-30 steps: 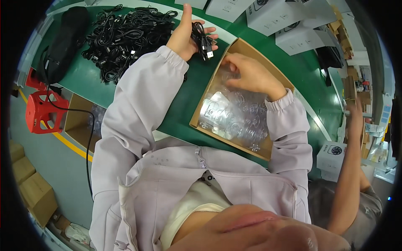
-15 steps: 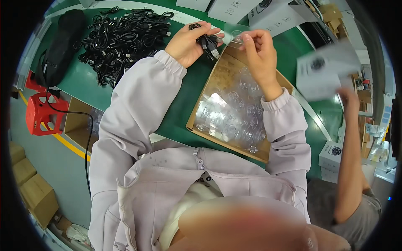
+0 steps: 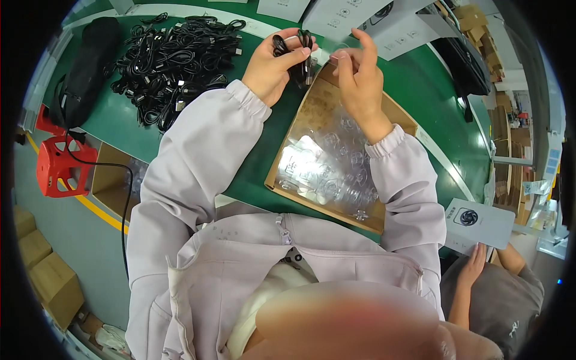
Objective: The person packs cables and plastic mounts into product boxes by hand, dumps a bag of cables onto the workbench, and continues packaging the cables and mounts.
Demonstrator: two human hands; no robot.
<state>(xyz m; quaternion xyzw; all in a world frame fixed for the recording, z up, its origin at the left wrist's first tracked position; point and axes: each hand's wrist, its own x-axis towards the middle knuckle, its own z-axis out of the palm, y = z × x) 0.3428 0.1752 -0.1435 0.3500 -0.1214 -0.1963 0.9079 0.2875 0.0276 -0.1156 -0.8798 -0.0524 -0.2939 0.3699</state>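
Note:
My left hand [image 3: 273, 65] is closed on a coiled black USB cable [image 3: 303, 60], with its loops and metal plug showing above the green table. Beside it, my right hand [image 3: 360, 75] pinches a clear plastic piece [image 3: 337, 47], its index finger raised; the thin piece is hard to make out. Just below the right hand lies an open cardboard box [image 3: 273, 174] holding many clear moulded plastic pieces [image 3: 327, 162]. To the left of my left hand a large heap of coiled black cables [image 3: 180, 66] is spread over the table.
White printed boxes [image 3: 336, 18] line the far edge. A black pouch [image 3: 90, 66] lies at far left, a black bag [image 3: 459, 69] at far right. At lower right a co-worker's hand [image 3: 474, 264] holds a white box [image 3: 480, 222]. A red stool [image 3: 57, 165] stands left.
My left hand has turned the cable so its plug sits more upright. My right hand shifted slightly left and its index finger lifted. The co-worker brought a white box down toward themselves.

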